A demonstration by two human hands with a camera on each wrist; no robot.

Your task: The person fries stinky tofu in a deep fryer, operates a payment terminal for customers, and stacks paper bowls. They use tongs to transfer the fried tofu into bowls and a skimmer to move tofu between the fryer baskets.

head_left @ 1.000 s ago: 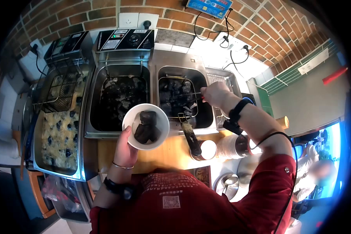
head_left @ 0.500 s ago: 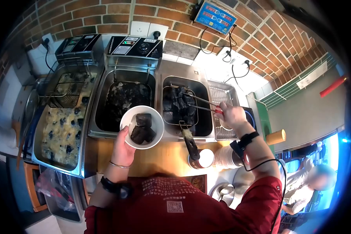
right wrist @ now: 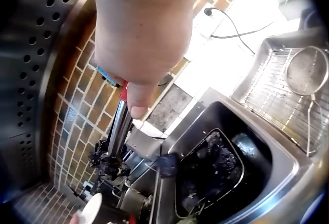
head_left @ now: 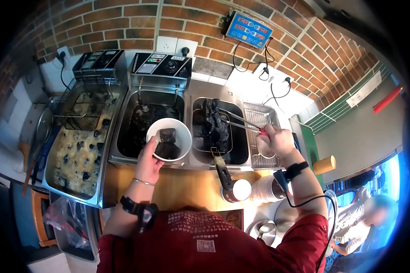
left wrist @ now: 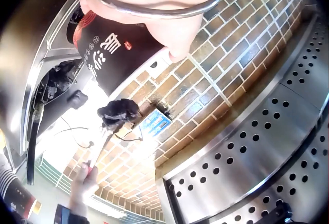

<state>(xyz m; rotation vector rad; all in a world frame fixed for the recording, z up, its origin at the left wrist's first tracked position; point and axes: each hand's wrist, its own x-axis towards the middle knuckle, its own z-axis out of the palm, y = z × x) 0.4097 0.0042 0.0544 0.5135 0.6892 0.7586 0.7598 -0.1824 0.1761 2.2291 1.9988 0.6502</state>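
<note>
My left hand (head_left: 148, 161) grips a paper bowl (head_left: 183, 136), white inside, holding a few black pieces (head_left: 167, 150); the left wrist view shows its dark printed outside (left wrist: 115, 49). My right hand (head_left: 280, 140) is curled round the red grips of metal tongs (head_left: 243, 123). Between the tong tips a clump of black pieces (head_left: 212, 119) is held above the right vat's wire basket (head_left: 232, 145). The right wrist view shows the tongs (right wrist: 119, 126) pinching the clump (right wrist: 108, 163), while one dark piece (right wrist: 167, 166) appears apart from it, near the vat's edge.
Left of the bowl are a middle vat (head_left: 123, 157) and a fryer of bubbling oil (head_left: 73, 164). The basket's handle (head_left: 223, 172) juts over the wooden counter (head_left: 177, 189), beside stacked paper bowls (head_left: 266, 189). A wire rack (head_left: 259, 116) lies right. Another person (head_left: 357, 227) is at far right.
The tongs have come up out of the right basket with black pieces between their tips. The bowl has tilted and shifted slightly right since the previous frame.
</note>
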